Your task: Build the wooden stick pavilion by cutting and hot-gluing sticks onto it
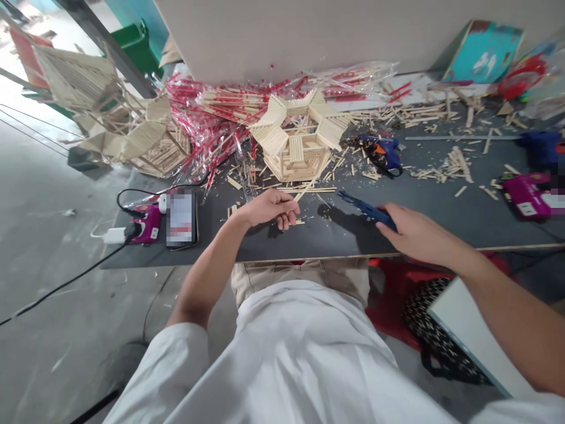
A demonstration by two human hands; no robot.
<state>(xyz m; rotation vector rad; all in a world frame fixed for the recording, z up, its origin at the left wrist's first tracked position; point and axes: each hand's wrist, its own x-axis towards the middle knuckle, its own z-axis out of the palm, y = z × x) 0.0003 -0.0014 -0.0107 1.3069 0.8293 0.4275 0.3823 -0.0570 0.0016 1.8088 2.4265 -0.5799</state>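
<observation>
Evidently, the left hand (276, 209) pinches a thin stick (310, 184) between thumb and fingers, over the bench (441, 227) toward its front edge; the stick slants toward the back edge, probably gripped by one end to leave the rest clear. Farther right, the right hand (404, 231) grasps blue pliers (364, 207) by the handles, apparently so that the nose is free; whether the nose is parted, I cannot tell. Beyond the hands, a stick-built model (296, 148) stands nearer the back edge, perhaps for easy reach, with a blue glue gun (388, 154) to its right. Bagged sticks (229, 103) line the back edge, probably so as not to crowd the hands. A phone (180, 219) lies near the front-left corner, beside a purple power strip (152, 227).
</observation>
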